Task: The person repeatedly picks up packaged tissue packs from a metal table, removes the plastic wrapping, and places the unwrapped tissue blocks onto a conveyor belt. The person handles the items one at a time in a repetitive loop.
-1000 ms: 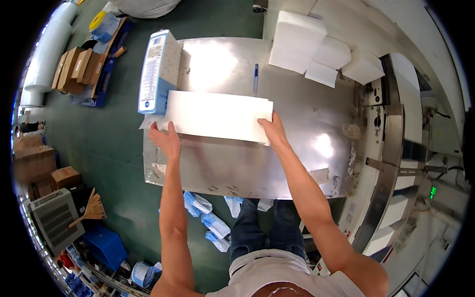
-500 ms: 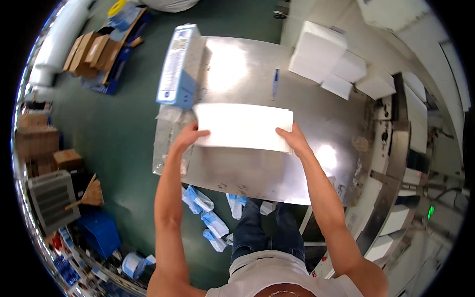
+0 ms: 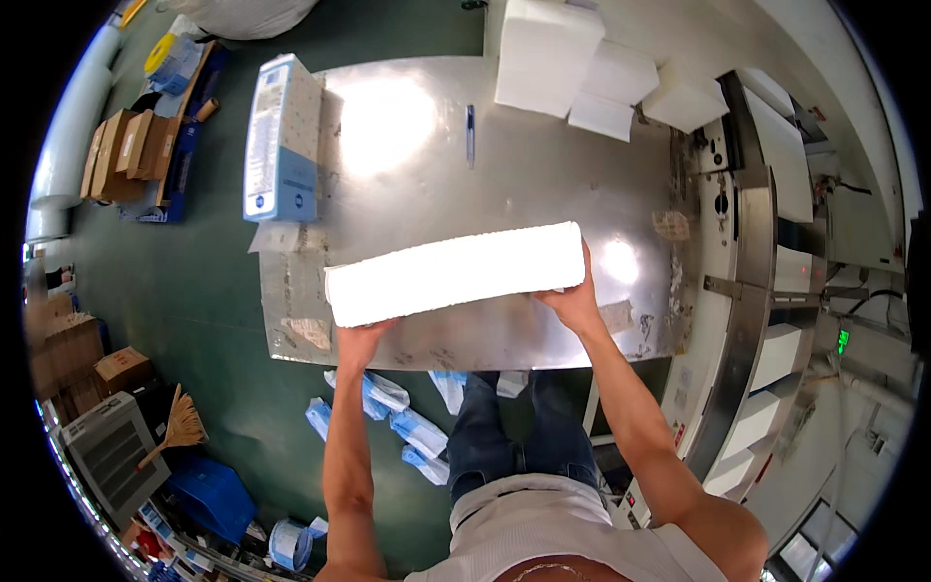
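A thick stack of white sheets (image 3: 456, 274) is held over the near part of the metal table, its long side facing up and its right end a little farther off than its left. My left hand (image 3: 363, 339) grips the lower left corner, its fingers partly hidden beneath the stack. At the right end, my right hand (image 3: 572, 302) closes round the stack with the thumb on the near side. A blue pen (image 3: 470, 138) lies on the table beyond the stack. To the left stands a tall blue and white carton (image 3: 281, 145) on the table's edge.
The shiny metal table (image 3: 407, 204) lies before me. More white stacks (image 3: 546, 58) stand at its far right. A machine with a metal rail (image 3: 752, 310) runs along the right. Blue and white packets (image 3: 419, 434) lie on the green floor by my legs; a broom (image 3: 182, 422) leans at left.
The white stack has been turned from its broad face to its thick side and tilted, right end farther. Both hands have shifted lower under it. The view has moved to the right.
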### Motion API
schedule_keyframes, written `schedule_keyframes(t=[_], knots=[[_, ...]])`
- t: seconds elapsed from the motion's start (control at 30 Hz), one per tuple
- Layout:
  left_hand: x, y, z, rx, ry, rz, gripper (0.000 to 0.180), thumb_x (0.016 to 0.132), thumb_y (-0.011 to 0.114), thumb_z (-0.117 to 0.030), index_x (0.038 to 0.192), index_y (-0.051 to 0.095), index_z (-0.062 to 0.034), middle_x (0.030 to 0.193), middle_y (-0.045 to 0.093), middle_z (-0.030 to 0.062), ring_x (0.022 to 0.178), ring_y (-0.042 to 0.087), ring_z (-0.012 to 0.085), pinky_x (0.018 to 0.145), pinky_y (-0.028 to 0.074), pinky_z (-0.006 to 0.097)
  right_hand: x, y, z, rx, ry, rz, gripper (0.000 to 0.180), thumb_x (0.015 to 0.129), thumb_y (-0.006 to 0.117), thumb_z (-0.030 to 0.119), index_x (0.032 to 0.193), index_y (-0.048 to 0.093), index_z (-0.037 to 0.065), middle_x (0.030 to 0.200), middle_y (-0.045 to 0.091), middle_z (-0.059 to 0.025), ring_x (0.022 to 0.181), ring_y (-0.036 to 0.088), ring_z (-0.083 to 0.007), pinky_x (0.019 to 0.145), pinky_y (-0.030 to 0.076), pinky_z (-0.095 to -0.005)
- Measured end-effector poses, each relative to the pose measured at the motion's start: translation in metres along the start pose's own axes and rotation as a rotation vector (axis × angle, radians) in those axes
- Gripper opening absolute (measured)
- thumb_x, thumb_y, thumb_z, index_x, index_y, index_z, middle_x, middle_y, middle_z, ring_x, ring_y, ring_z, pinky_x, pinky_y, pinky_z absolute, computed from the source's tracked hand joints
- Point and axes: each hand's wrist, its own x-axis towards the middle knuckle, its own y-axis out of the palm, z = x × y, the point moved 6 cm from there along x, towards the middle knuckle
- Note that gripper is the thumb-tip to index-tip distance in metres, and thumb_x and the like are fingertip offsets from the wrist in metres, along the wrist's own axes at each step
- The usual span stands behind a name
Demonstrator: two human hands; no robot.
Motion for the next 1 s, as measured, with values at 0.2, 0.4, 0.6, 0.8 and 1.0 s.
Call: schedule_keyframes(t=[0.2, 0.4, 0.6, 0.8, 1.0], knots=[[-0.013, 0.002, 0.050, 0.009, 0.014, -0.042, 0.067, 0.068, 0.084, 0.012, 0.130, 0.062, 0.0000, 0.125, 0.067, 0.0081, 0.122, 0.060, 0.0211, 0.106, 0.047, 0.036, -0.031, -0.035, -0.084, 0.121, 0.244, -0.020, 0.107, 0.066, 0.078, -0.016, 0.157, 0.028, 0.010, 0.144, 0.054, -0.0085, 0.129, 0.057, -0.0210, 0.103, 0.052, -0.0358], [0.002, -0.012, 0.049, 0.083, -0.056, -0.020, 0.055, 0.071, 0.083, 0.010, 0.123, 0.067, 0.0004, 0.119, 0.070, 0.0080, 0.108, 0.065, 0.0215, 0.095, 0.053, 0.035, -0.019, -0.046, -0.094, 0.045, 0.172, -0.027, 0.106, 0.068, 0.083, -0.011, 0.157, 0.030, 0.011, 0.143, 0.056, -0.0078, 0.129, 0.057, -0.0214, 0.107, 0.050, -0.0365], [0.019, 0.024, 0.070, 0.303, 0.003, -0.061, 0.047, 0.075, 0.083, 0.001, 0.121, 0.070, 0.0006, 0.113, 0.071, 0.0071, 0.101, 0.065, 0.0203, 0.091, 0.053, 0.034, -0.010, -0.014, -0.085, 0.199, 0.140, 0.023, 0.106, 0.068, 0.090, 0.001, 0.158, 0.034, 0.010, 0.147, 0.054, -0.0074, 0.136, 0.051, -0.0222, 0.114, 0.042, -0.0357], [-0.029, 0.124, 0.029, 0.130, -0.033, -0.038, 0.062, 0.075, 0.078, 0.009, 0.133, 0.061, 0.0027, 0.126, 0.067, 0.0118, 0.114, 0.065, 0.0233, 0.098, 0.053, 0.036, -0.050, -0.119, -0.027, 0.021, -0.071, -0.059, 0.110, 0.067, 0.086, 0.001, 0.159, 0.027, 0.008, 0.152, 0.045, -0.0129, 0.144, 0.041, -0.0259, 0.118, 0.035, -0.0389], [-0.084, 0.338, -0.029, 0.097, -0.044, 0.212, 0.067, 0.072, 0.080, 0.010, 0.134, 0.057, 0.0020, 0.123, 0.066, 0.0123, 0.114, 0.064, 0.0243, 0.099, 0.052, 0.037, -0.130, -0.335, 0.056, -0.131, -0.074, -0.271, 0.108, 0.066, 0.090, 0.008, 0.154, 0.027, 0.004, 0.150, 0.043, -0.0180, 0.143, 0.040, -0.0289, 0.120, 0.030, -0.0411]])
